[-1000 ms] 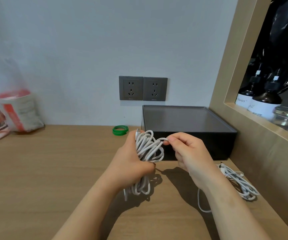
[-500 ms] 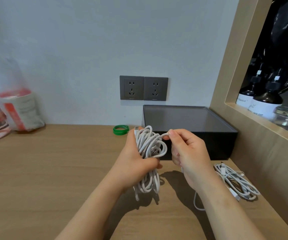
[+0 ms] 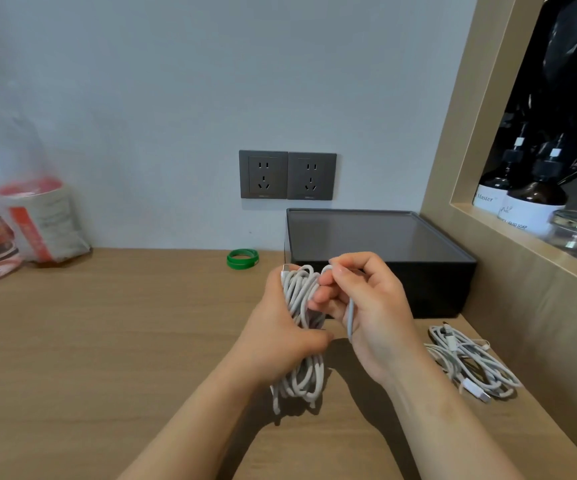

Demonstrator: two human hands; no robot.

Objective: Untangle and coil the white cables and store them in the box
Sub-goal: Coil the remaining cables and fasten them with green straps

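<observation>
My left hand grips a white cable coil around its middle, held upright above the wooden desk, with loops hanging below the fist. My right hand pinches the loose strand of the same cable against the top of the coil, the strand running down through its palm. A second bundle of white cables lies loose on the desk at the right. The black box stands open behind my hands, against the wall; I see nothing inside it.
A green band lies near the wall left of the box. Two grey wall sockets sit above. A plastic bag with packets stands far left. A wooden niche with dark bottles rises on the right.
My right hand has brought the loose strand in over the top of the coil and closer to my left hand. The slack that trailed on the desk has been drawn up.
</observation>
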